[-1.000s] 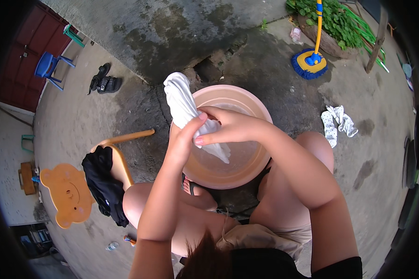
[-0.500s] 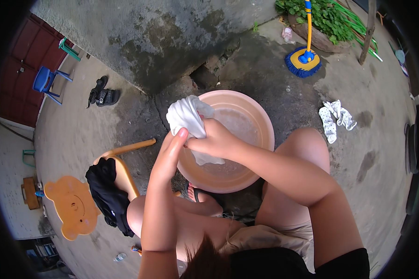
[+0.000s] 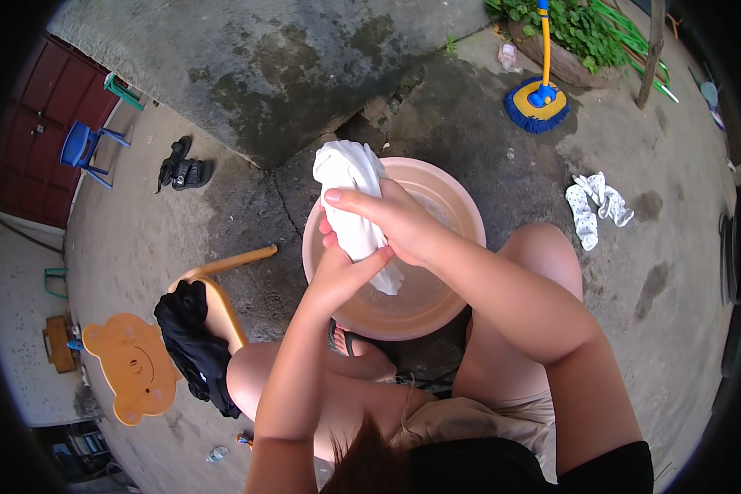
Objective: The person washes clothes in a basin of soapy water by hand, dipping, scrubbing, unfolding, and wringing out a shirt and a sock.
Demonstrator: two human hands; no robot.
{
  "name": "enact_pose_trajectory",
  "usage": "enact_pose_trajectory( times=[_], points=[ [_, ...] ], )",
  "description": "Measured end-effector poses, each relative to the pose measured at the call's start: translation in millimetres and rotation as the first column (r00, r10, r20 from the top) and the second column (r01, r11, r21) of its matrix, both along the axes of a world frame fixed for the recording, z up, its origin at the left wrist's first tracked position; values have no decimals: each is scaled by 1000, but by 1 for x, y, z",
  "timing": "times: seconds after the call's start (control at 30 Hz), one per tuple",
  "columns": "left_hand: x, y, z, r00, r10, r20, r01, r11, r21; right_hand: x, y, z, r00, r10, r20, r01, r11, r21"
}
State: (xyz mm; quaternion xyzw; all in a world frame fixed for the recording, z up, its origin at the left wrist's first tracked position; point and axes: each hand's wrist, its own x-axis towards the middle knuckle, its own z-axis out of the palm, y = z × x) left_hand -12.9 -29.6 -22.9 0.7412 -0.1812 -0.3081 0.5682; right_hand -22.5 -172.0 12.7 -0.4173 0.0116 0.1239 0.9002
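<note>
At the frame's centre, the left hand (image 3: 337, 272) and right hand (image 3: 403, 220), fingers wrapped closed, grip a bunched white cloth (image 3: 350, 165) over a pink basin (image 3: 475, 216); upper right, a mop (image 3: 538, 110).

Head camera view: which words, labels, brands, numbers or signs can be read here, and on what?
No readable text anywhere in view.
White cloth, held by the left hand and right hand: no lettering seen.
Pink basin: none seen.
Orange chair back: no words seen.
Clear bottle, lower left: too small to read any label.
</note>
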Motion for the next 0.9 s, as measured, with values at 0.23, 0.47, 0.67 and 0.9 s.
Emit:
enact_pose_trajectory(
  times=[0.23, 0.47, 0.67, 0.9],
  points=[
    [-9, -29, -8, 942, 159, 297, -170, 985, 12, -1, -11, -1, 999, -36, 6, 36, 999, -23],
    [-7, -40, -12, 916, 83, 394, -176, 962, 207, -4, -16, 5, 988, -109, -113, 107, 994, -26],
    [-8, -41, -12, 912, 60, 406, -159, 964, 214, -5, -13, 0, 978, -196, -75, 194, 980, -35],
    [-2, -15, -7, 988, -119, -101, 126, 989, 71, -2, -21, -2, 983, -103, -149, 109, 993, 34]
  ],
)
